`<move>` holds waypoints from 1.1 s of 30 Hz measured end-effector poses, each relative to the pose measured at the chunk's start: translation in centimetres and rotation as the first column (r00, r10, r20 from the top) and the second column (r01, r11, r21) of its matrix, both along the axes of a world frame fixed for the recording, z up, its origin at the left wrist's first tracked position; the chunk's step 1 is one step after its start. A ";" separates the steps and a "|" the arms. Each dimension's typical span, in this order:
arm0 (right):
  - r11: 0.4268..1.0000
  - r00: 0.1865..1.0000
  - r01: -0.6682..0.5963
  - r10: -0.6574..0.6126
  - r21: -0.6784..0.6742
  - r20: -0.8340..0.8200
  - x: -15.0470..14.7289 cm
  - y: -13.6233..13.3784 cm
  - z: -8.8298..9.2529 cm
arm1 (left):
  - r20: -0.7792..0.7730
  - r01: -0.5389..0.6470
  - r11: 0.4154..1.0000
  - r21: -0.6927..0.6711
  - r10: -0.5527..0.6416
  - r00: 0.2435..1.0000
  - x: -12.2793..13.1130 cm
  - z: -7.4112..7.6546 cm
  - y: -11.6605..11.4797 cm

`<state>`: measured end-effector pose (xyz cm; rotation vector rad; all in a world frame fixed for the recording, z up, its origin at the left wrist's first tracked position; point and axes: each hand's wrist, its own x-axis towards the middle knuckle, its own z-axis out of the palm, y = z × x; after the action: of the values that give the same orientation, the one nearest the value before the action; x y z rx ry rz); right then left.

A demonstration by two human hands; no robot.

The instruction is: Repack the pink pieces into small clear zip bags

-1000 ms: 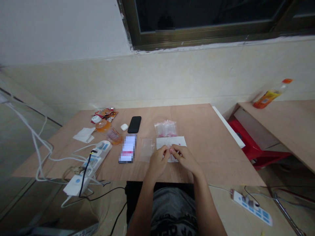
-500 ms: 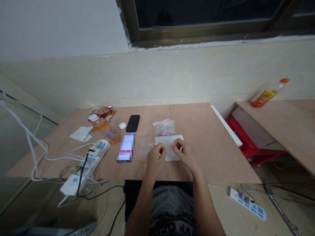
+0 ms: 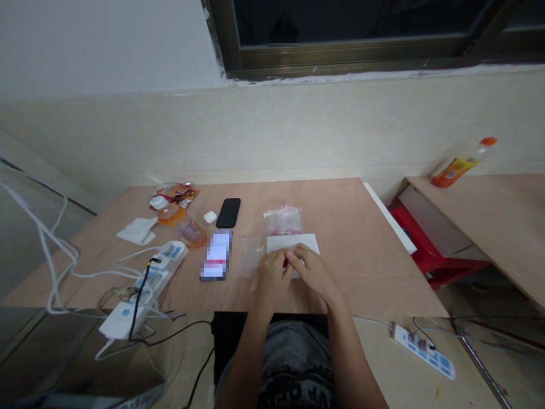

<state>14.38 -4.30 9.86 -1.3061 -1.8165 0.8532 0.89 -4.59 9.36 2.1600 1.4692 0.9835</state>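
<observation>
My left hand [image 3: 272, 278] and my right hand [image 3: 310, 271] meet over the near edge of a white sheet of paper [image 3: 293, 243] on the wooden table [image 3: 349, 238]. The fingertips of both hands are pinched together on something too small to make out. Just behind the paper lies a pile of small clear bags with pink contents [image 3: 283, 221]. One empty clear bag [image 3: 250, 255] lies flat to the left of my left hand.
A lit phone [image 3: 217, 255], a dark phone [image 3: 229, 213], a white earbud case [image 3: 210, 216], snack wrappers [image 3: 174, 196], a tissue [image 3: 136, 231] and a white power strip with cables [image 3: 145, 284] sit left. A red stool [image 3: 430, 250], a second table with an orange bottle [image 3: 462, 165] stand right.
My hands were together, drew a little apart half a second ago, and have come back together with fingertips touching over the paper. The camera view has shifted slightly.
</observation>
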 end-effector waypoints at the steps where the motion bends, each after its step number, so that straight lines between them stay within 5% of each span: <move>1: 1.000 1.000 0.009 -0.009 -0.018 -0.009 -0.1 0.0 -0.2 | 0.001 0.013 1.000 0.008 -0.013 1.000 0.1 0.1 -0.1; 8: 0.982 0.962 0.173 -0.184 -0.071 -0.204 0.0 0.9 -1.7 | 0.173 0.100 0.990 -0.097 -0.082 0.982 0.3 0.1 0.1; 13: 0.962 0.888 0.255 -0.274 -0.100 -0.368 0.6 1.1 -1.9 | 0.433 -0.104 0.961 -0.258 0.211 0.876 -0.3 -1.6 1.1; 15: 0.961 0.843 0.229 -0.275 -0.155 -0.461 0.9 1.1 -2.0 | 0.478 -0.110 0.931 -0.349 0.278 0.833 -0.5 -2.4 1.5; 21: 0.930 0.684 0.149 -0.342 -0.336 -0.644 1.2 1.8 -3.4 | 0.660 0.143 0.864 -0.483 0.252 0.707 -0.9 -3.1 1.9; 28: 0.802 0.507 0.155 -0.566 -0.577 -0.650 0.6 2.1 -5.0 | 0.695 0.116 0.884 -0.453 0.269 0.666 -1.1 -2.2 1.8; 33: 0.821 0.384 -0.026 -0.519 -0.571 -0.763 -0.2 2.5 -5.6 | 0.719 0.135 0.902 -0.410 0.229 0.656 -1.2 -1.7 1.6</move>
<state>14.18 -1.76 4.29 -0.9993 -0.4682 1.5317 -0.26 -3.02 7.68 1.1411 1.1524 1.2251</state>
